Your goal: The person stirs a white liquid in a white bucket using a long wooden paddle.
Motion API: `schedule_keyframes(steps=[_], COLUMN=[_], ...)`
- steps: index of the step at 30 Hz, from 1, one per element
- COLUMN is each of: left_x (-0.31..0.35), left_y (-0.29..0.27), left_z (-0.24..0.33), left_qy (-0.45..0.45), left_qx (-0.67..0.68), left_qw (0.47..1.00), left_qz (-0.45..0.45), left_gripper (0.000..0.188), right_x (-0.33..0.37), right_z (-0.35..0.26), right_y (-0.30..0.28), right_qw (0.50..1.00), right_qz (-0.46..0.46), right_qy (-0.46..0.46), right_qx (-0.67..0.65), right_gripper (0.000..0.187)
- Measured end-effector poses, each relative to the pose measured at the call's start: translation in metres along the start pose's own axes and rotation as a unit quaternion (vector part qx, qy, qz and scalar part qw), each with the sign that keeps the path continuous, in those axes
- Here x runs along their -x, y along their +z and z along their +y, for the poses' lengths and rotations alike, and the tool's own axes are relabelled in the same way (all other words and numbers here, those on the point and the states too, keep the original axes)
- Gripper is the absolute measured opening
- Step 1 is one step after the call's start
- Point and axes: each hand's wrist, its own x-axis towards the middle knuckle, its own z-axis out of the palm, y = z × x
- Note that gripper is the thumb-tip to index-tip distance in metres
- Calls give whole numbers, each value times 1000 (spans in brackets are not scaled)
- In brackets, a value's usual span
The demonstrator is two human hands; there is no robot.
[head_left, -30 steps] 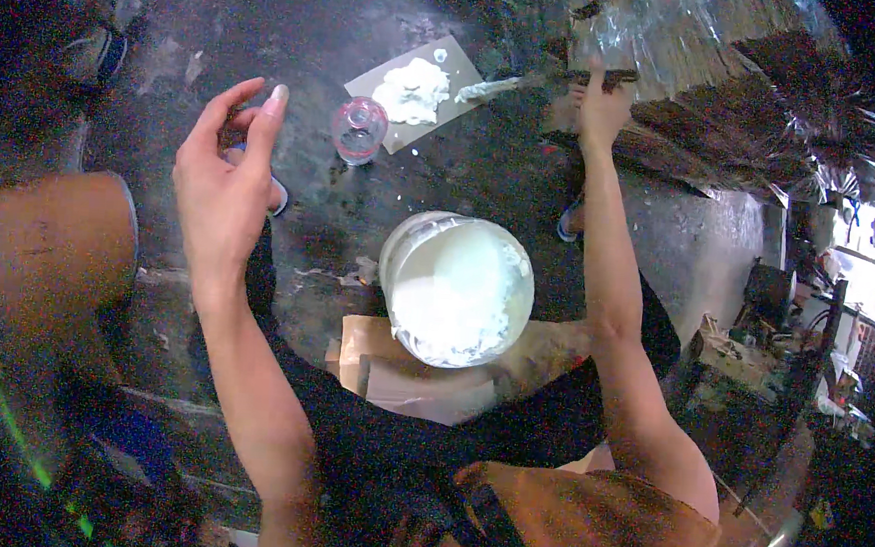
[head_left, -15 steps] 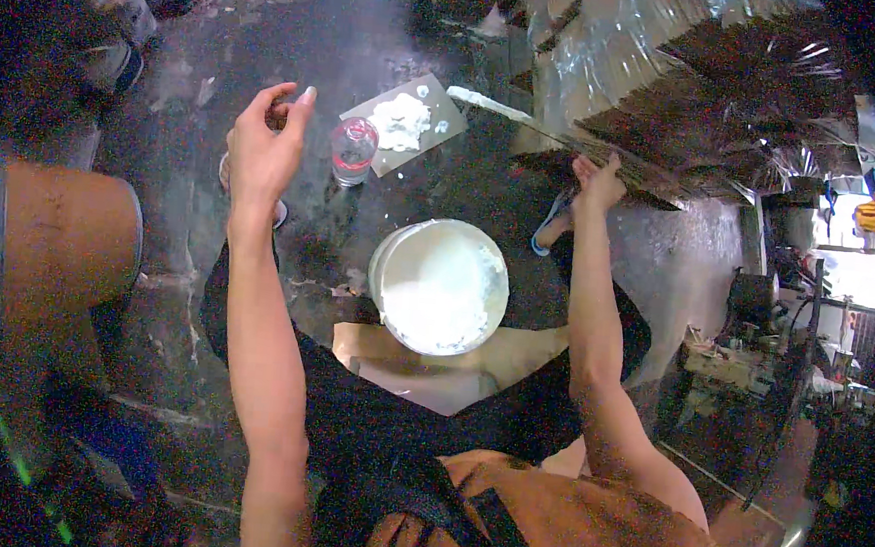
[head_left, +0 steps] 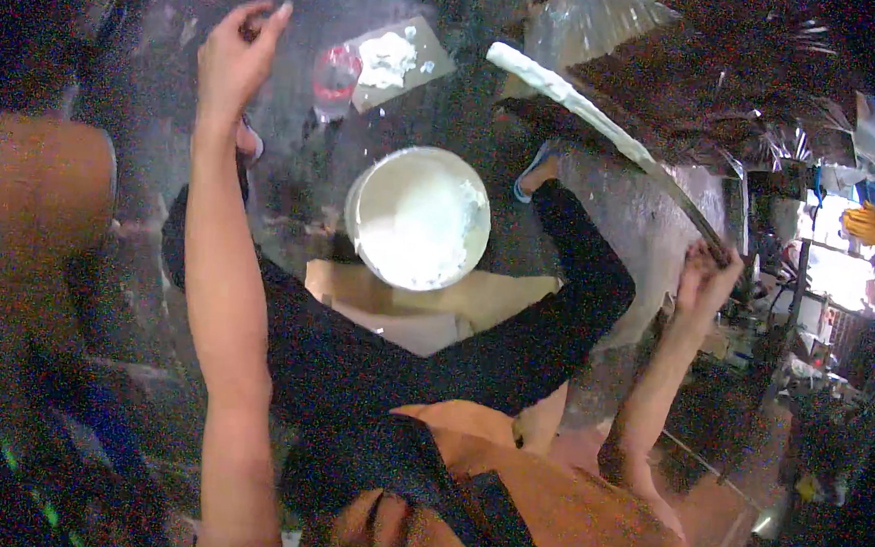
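My right hand, out at the right, is closed on the dark bare end of a long thin stick. Thick white paste coats its far half, and the stick slants up and left. My left hand is raised at the upper left with its fingers loosely curled; a small gap shows between thumb and forefinger, and I see nothing in it. Between my legs stands a white bucket holding white paste. Beyond it, a clear glass with pink marks stands beside a flat board bearing a white lump.
Brown strips or sheets under shiny plastic fill the upper right. A brown drum stands at the left. Brown cardboard lies under the bucket's near side. Cluttered equipment and a yellow object appear at the far right.
My right hand has swung right and nearer, drawing the white-coated stick away from the brown pile. My left hand sits higher in view, and the whole view has shifted.
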Motion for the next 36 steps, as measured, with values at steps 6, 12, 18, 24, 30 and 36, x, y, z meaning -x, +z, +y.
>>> schedule_keyframes(steps=[6,12,18,24,30,36], left_x=[1,28,29,26,27,29], left_y=[3,0,1,-3,-5,-9], left_z=[24,53,52,50,52,52], left_qy=[60,-10,4,32,33,8], left_qx=[-26,26,18,31,16,56], left_qw=[998,1000,1000,999,999,998], left_qz=[-3,-5,-5,16,11,-9], left_gripper=[50,39,39,37,37,38], right_x=[41,73,132,112,98,65], right_z=[-23,99,200,240,228,195], right_y=[-18,-9,98,138,140,126], right_qw=[995,919,890,976,962,980], right_qz=[-67,-85,-249,-177,-145,-125], right_qy=[30,-73,-150,51,181,133], right_qx=[64,378,352,115,141,81], right_gripper=[27,26,40,48,55,56])
